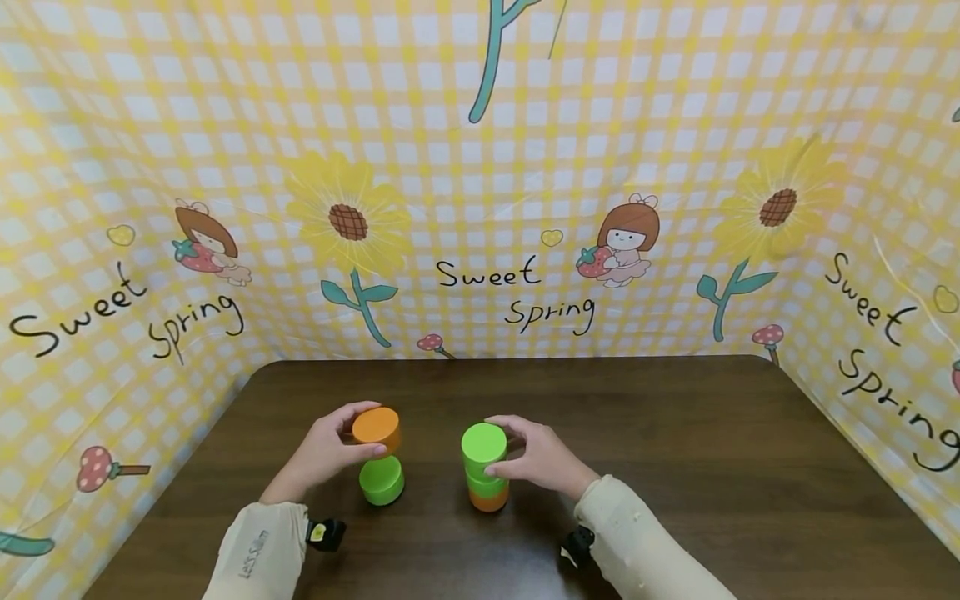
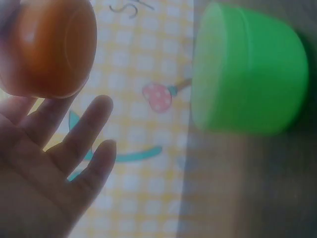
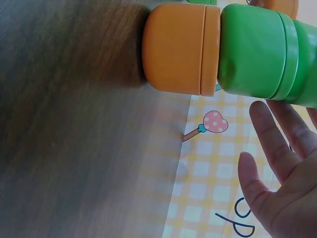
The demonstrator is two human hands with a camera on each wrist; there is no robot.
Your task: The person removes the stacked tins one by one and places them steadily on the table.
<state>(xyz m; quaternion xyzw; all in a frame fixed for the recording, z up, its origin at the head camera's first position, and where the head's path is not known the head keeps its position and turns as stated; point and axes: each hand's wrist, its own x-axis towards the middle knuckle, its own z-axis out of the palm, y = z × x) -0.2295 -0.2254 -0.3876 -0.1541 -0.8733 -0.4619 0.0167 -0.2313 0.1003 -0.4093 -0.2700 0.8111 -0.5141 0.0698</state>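
Standing on brown table (image 1: pixel 675 433): lone green container (image 1: pixel 382 483); yellow-checked cloth (image 1: pixel 480 183) behind.

You had "Sweet Spring" before you in black script three times on the checked cloth (image 1: pixel 480 192): left, centre and right. Your left sleeve (image 1: pixel 257 550) bore small lettering resembling "Let's Slim".

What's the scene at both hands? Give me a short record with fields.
Left hand: holds raised orange container
Below it: lone green container, apart from the raised one
Right hand: grips top green container
Beneath that: middle green container, then bottom orange container
Surface: dark brown table
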